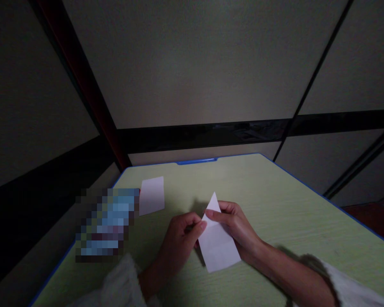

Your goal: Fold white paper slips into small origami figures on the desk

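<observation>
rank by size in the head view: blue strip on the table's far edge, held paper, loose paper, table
1. Table
2. Held paper, though nearer the camera
3. Loose paper
4. Blue strip

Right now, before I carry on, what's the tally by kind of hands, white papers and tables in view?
Hands: 2 (left hand, right hand)
White papers showing: 2 (folded paper in both hands, flat sheet)
Tables: 1 (green table)
Total: 5
Pixelated patch not counted; contents unclear.

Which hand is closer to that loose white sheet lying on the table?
The left. The left hand is nearer the wearer and to the right of the loose sheet; the right hand is farther right.
</observation>
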`<state>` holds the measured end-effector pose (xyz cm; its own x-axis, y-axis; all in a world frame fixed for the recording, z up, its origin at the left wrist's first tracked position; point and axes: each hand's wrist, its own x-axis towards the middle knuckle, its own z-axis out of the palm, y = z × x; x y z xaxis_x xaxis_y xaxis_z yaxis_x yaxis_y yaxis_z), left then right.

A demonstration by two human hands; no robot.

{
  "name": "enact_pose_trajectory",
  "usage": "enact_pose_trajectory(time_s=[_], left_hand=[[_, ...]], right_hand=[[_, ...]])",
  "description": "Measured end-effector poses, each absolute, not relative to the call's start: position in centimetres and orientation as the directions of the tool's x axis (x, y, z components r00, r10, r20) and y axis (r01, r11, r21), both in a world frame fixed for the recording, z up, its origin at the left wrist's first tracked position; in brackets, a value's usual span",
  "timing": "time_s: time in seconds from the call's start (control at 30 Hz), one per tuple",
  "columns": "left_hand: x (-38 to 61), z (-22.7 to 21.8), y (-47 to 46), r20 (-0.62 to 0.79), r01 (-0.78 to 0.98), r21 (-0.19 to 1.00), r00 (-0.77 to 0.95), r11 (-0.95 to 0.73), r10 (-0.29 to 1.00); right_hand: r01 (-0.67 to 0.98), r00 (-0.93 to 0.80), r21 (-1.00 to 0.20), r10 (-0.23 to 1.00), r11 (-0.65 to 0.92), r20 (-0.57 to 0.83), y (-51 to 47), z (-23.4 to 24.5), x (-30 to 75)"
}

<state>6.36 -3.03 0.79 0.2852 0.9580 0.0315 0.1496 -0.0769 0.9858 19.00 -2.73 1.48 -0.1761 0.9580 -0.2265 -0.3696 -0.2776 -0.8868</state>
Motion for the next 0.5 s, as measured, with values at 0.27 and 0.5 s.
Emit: enact_pose_trajectory(time_s=[0.27,0.5], left_hand=[[6.42,1.04,-3.08,0.027,0.164,0.984,0.283,-0.076,0.959],[6.45,1.21,-3.19,0.024,0.194,0.977,0.292,-0.084,0.956]], right_hand=[[-0.431,-0.134,-0.865,0.966,-0.259,-0.222,-2.57,1.67,19.07],[-0.485,-0.098,-0.85,0.979,-0.205,-0.18,-2.26,1.78,19.37]])
